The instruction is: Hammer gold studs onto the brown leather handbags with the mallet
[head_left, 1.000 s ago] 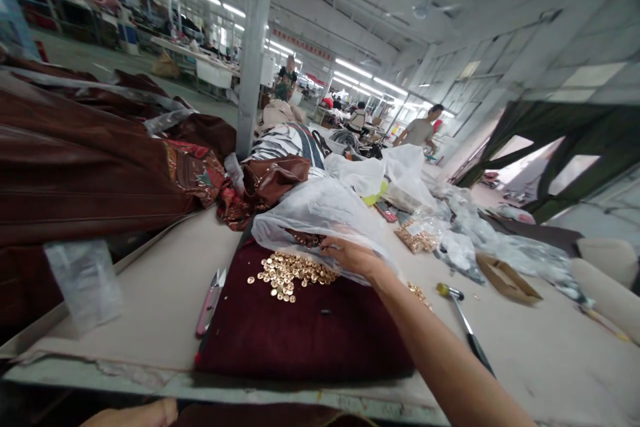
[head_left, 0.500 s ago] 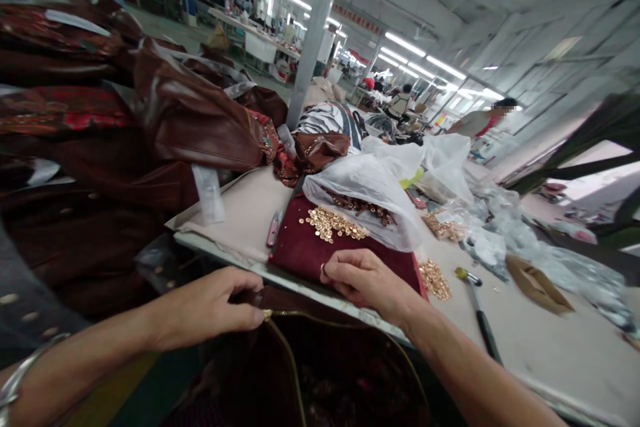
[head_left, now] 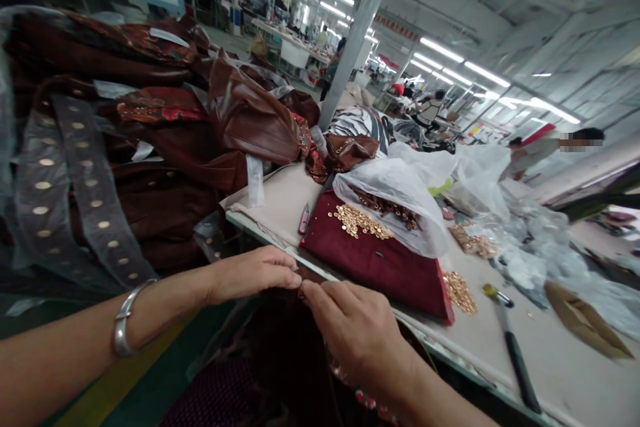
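Fingers (head_left: 287, 273) of the left hand (head_left: 250, 273) and the right hand (head_left: 357, 333) meet tip to tip, pinching the top edge of a dark brown leather piece (head_left: 290, 340) just below the near rim of the desk (head_left: 280, 203). Beyond them, small round gold buttons (head_left: 357, 221) lie on a maroon cloth (head_left: 380, 263).

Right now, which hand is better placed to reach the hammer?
Likely the right hand: the hammer lies on the table on its side, while the left hand is farther off. Both pinch the dark fabric.

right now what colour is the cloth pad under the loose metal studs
The cloth pad is deep burgundy, clearest in the head view.
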The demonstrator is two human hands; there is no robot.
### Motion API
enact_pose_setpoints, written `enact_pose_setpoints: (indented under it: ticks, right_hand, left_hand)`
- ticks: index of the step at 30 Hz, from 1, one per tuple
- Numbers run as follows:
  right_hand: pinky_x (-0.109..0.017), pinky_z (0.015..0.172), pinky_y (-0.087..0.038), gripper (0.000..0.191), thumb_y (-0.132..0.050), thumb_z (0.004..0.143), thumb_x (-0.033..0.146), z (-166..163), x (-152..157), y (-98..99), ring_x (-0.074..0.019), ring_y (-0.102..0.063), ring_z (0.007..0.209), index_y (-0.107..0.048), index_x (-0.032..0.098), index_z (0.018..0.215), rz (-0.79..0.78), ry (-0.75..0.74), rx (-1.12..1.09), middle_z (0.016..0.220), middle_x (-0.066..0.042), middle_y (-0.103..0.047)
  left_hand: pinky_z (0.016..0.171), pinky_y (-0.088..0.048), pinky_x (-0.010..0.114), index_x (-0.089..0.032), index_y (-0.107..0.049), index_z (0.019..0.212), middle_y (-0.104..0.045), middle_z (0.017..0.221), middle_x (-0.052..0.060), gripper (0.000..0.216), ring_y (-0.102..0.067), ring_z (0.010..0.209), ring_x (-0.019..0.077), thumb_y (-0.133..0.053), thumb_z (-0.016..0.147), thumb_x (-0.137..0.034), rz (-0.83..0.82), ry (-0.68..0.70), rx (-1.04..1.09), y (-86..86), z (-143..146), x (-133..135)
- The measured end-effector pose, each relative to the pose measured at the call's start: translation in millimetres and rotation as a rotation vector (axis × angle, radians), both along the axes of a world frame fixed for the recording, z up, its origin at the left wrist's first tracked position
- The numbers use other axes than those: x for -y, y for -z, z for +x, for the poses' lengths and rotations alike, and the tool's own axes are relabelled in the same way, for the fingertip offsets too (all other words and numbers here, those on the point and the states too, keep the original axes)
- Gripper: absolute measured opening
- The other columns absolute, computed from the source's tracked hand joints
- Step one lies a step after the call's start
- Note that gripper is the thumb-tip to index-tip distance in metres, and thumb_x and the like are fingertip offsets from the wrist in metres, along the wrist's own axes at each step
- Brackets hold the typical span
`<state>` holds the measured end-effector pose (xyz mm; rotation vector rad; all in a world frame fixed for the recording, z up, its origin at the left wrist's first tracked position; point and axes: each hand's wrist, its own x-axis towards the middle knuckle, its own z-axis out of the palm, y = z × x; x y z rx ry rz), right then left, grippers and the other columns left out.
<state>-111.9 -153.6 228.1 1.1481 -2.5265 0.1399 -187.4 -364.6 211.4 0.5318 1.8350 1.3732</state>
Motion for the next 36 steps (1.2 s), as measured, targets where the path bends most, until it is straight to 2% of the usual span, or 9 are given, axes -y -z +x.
enact_pose_setpoints:
  ticks: [3,6,12,16,19,23,27,31,36]
  right_hand:
    - [-0.032,0.057,-0.043,0.03,-0.036,0.103,0.013,2,3,-2.8,-0.0189,-0.058,0.063,-0.062,0.008,0.114,0.058,-0.004,-0.032,0.077,-0.006,-0.065]
    - [-0.031,0.058,-0.044,0.028,-0.036,0.103,0.014,2,2,-0.4,-0.018,-0.06,0.066,-0.062,0.011,0.113,0.017,0.0,-0.011,0.079,-0.006,-0.066]
    - [-0.029,0.056,-0.042,0.024,-0.042,0.102,0.014,-2,-2,1.8,-0.0156,-0.06,0.064,-0.063,0.014,0.115,-0.009,0.023,-0.039,0.084,-0.005,-0.069]
    - [-0.03,0.056,-0.042,0.025,-0.043,0.1,0.013,-3,0,-1.7,-0.0173,-0.059,0.064,-0.064,0.011,0.112,0.034,0.006,-0.064,0.081,-0.005,-0.068]
    - [-0.03,0.056,-0.045,0.025,-0.047,0.096,0.012,-4,-2,-0.6,-0.0191,-0.06,0.066,-0.065,0.008,0.112,0.07,0.009,-0.077,0.085,-0.008,-0.069]
    - [-0.032,0.059,-0.049,0.022,-0.049,0.095,0.01,-5,-11,8.9,-0.0206,-0.059,0.067,-0.066,0.012,0.108,0.073,0.045,-0.032,0.087,-0.008,-0.069]
    - [-0.029,0.062,-0.052,0.019,-0.049,0.099,0.013,-7,-26,15.3,-0.0179,-0.063,0.07,-0.068,0.016,0.101,-0.106,0.098,0.091,0.087,-0.005,-0.068]
    - [-0.024,0.068,-0.054,0.013,-0.057,0.099,0.017,-9,-31,8.3,-0.0145,-0.066,0.075,-0.07,0.017,0.103,-0.357,0.126,0.207,0.089,-0.005,-0.069]
    - [-0.024,0.065,-0.054,0.018,-0.055,0.1,0.019,-12,-18,2.9,-0.0148,-0.065,0.074,-0.071,0.017,0.108,-0.37,0.094,0.242,0.088,-0.007,-0.068]
  left_hand:
    - [0.062,-0.027,0.026,-0.017,-0.053,0.074,-0.04,0.069,-0.004,0.027,-0.034,0.068,0.0137,-0.057,0.069,-0.043,0.027,0.029,-0.003,0.9,0,-2]
    - [0.063,-0.029,0.025,-0.016,-0.056,0.077,-0.044,0.071,-0.003,0.024,-0.037,0.07,0.0142,-0.057,0.068,-0.038,0.045,0.042,-0.01,2.3,1,-4]
    - [0.06,-0.024,0.027,-0.016,-0.055,0.077,-0.037,0.069,-0.004,0.028,-0.032,0.068,0.014,-0.053,0.072,-0.043,0.043,0.038,-0.024,7.8,-2,-5]
    - [0.061,-0.026,0.027,-0.015,-0.058,0.079,-0.04,0.069,-0.004,0.023,-0.034,0.067,0.0137,-0.055,0.07,-0.036,0.041,0.046,-0.028,10.8,-2,-7]
    - [0.059,-0.024,0.027,-0.016,-0.056,0.076,-0.042,0.067,-0.004,0.019,-0.035,0.066,0.0133,-0.057,0.069,-0.034,0.021,-0.004,-0.049,13.2,0,-10]
    - [0.06,-0.026,0.026,-0.016,-0.054,0.071,-0.044,0.067,-0.004,0.02,-0.037,0.066,0.0132,-0.057,0.07,-0.036,0.046,-0.059,-0.038,15.3,-1,-11]
    - [0.068,-0.033,0.026,-0.015,-0.058,0.078,-0.052,0.074,-0.002,0.027,-0.044,0.073,0.0155,-0.057,0.07,-0.04,0.072,-0.069,0.013,12.9,-5,-6]
    - [0.066,-0.032,0.026,-0.016,-0.056,0.074,-0.049,0.07,-0.002,0.026,-0.042,0.071,0.0156,-0.057,0.071,-0.042,0.051,-0.065,0.035,8.1,-6,-6]
    - [0.067,-0.033,0.025,-0.016,-0.059,0.082,-0.049,0.076,-0.003,0.024,-0.042,0.074,0.0153,-0.058,0.075,-0.039,0.128,0.003,0.055,8.2,-7,-12]
